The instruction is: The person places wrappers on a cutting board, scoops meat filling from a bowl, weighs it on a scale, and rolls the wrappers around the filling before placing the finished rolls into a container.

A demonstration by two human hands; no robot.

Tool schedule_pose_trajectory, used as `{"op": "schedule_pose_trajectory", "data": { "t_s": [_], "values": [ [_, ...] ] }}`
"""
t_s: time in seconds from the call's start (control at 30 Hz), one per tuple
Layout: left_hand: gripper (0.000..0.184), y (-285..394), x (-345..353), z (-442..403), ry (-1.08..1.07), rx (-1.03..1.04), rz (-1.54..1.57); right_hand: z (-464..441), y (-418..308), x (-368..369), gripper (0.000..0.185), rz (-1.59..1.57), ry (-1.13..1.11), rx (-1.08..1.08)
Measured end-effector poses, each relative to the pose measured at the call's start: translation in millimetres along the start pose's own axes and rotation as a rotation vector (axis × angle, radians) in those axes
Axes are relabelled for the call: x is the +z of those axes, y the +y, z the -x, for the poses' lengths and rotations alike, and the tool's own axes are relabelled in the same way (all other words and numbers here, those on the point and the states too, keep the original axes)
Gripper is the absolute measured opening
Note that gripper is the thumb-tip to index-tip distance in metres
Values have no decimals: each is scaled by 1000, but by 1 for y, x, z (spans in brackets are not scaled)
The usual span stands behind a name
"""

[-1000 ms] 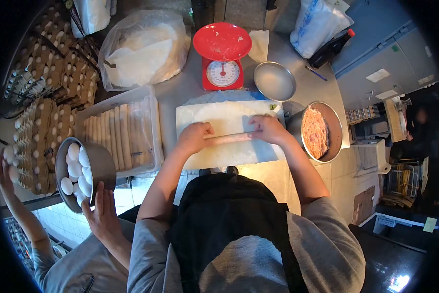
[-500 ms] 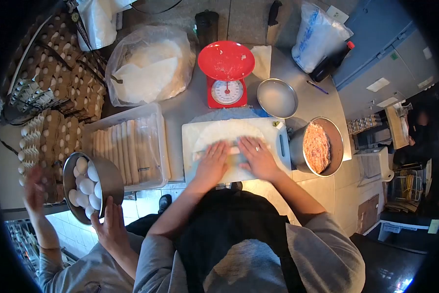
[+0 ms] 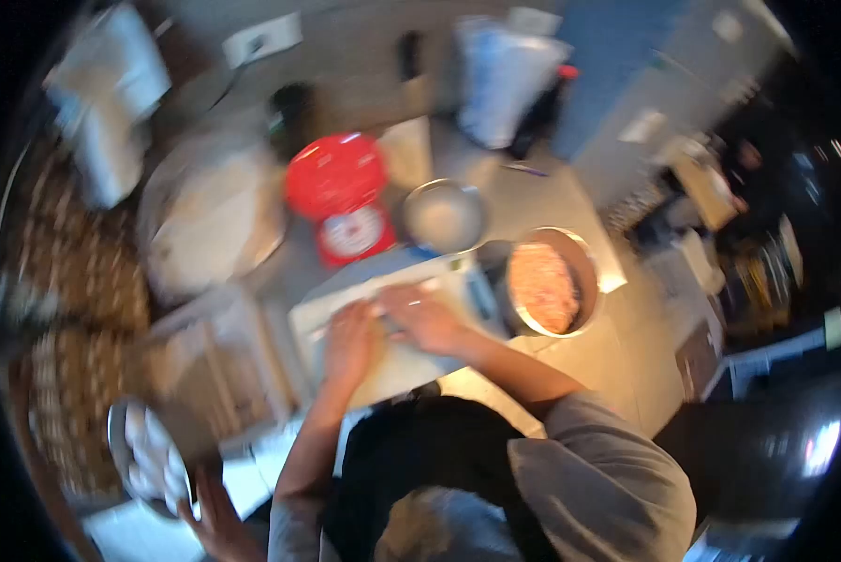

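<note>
My left hand point(image 3: 352, 339) and my right hand point(image 3: 420, 317) lie flat, side by side, over a pale rolled wrapper point(image 3: 319, 332) on the white cutting board point(image 3: 406, 361). Their fingers are stretched out and most of the roll is hidden beneath them. Motion blurs the view. Behind the board stands a red scale point(image 3: 353, 231) with a round pan. A metal bowl of pale liquid point(image 3: 444, 217) is beside it. To the board's right is a deep metal pot point(image 3: 584, 281) holding pinkish filling point(image 3: 542, 286).
A plastic tub point(image 3: 275, 365) with pale rolls is left of the board. A co-worker's hand point(image 3: 219, 520) holds a bowl of eggs point(image 3: 154, 459). Egg trays point(image 3: 74, 403) are stacked at far left. A plastic bag of pale sheets point(image 3: 214, 225) sits behind the tub.
The view has swung and tilted, so the table appears shifted and rotated. My hands went from gripping the roll's two ends to lying flat over it, and are now closer together.
</note>
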State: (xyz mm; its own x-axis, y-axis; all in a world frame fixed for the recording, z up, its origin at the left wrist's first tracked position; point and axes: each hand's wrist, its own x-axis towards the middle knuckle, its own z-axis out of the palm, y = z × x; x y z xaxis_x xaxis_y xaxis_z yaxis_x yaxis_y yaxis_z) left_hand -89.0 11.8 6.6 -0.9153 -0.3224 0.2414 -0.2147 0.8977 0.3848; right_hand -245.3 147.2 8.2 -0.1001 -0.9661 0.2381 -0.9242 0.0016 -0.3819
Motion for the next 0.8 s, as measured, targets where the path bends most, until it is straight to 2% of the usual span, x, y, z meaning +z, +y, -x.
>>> {"op": "schedule_pose_trajectory", "data": {
  "t_s": [0.07, 0.1, 0.13, 0.27, 0.37, 0.47, 0.53, 0.6, 0.63, 0.73, 0.8],
  "values": [
    [51, -25, 20, -8, 37, -75, 52, -15, 24, 20, 47, 40, 102, -10],
    [49, -24, 11, -16, 75, -46, 71, -19, 31, 25, 39, 72, 148, -5],
    [47, -30, 11, -13, 79, -35, 61, -19, 32, 19, 36, 164, 92, -15],
    [43, -27, 12, -8, 101, -60, 69, -12, 27, 8, 35, 270, -9, -39],
    [41, -23, 2, -3, 13, -25, 54, -5, 26, 5, 35, 246, -68, -56],
    [36, 0, -10, 21, 40, 18, 149, 29, 30, 17, 31, 259, 99, -172],
    [29, -5, -7, 45, 144, 84, 161, 54, 33, 12, 33, 114, 33, -151],
    [24, -13, -7, 61, 247, 49, 202, 74, 35, 4, 24, 115, -12, -50],
    [20, -17, -10, 65, 254, 22, 176, 76, 36, -4, 19, 133, 88, -67],
    [19, -26, -13, 66, 219, -54, 225, 70, 35, -11, 16, 153, 149, 69],
    [20, -30, -15, 56, 182, -119, 129, 55, 33, -18, 17, 127, 191, 131]
  ]
}}
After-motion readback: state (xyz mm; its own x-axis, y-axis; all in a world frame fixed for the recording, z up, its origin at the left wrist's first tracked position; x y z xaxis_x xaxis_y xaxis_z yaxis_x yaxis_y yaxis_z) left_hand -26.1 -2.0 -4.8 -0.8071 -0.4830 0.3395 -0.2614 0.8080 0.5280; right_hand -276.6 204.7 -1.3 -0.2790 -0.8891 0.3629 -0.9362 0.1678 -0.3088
